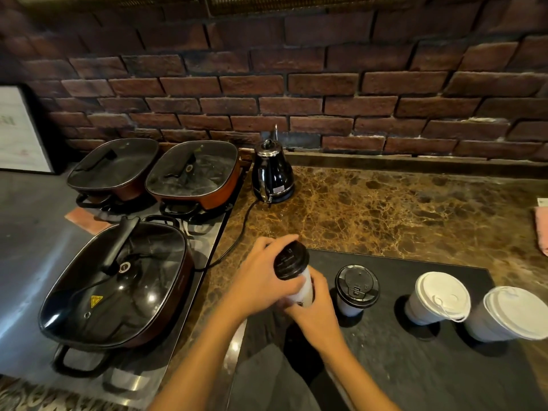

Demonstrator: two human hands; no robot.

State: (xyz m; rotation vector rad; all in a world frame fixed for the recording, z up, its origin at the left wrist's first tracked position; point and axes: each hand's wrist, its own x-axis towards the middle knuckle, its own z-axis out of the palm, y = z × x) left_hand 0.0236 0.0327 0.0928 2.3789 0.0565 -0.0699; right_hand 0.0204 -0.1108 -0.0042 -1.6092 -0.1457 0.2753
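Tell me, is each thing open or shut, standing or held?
Held paper cup: black lid on, tilted, in left hand and right hand.
Standing black-lidded cup: lid on, upright in tray.
Middle white-lidded cup: lid on, in tray.
End white-lidded cup: lid on, in tray.
Kettle: lid shut, upright.
Front pan: glass lid on.
Rear left pan: lid on.
Rear right pan: lid on.

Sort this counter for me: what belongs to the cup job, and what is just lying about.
Job in hand: held black-lidded cup, left hand, right hand, second black-lidded cup, two white-lidded cups, black mat.
Lying about: black kettle, three glass-lidded pans, framed sign, pink cloth.
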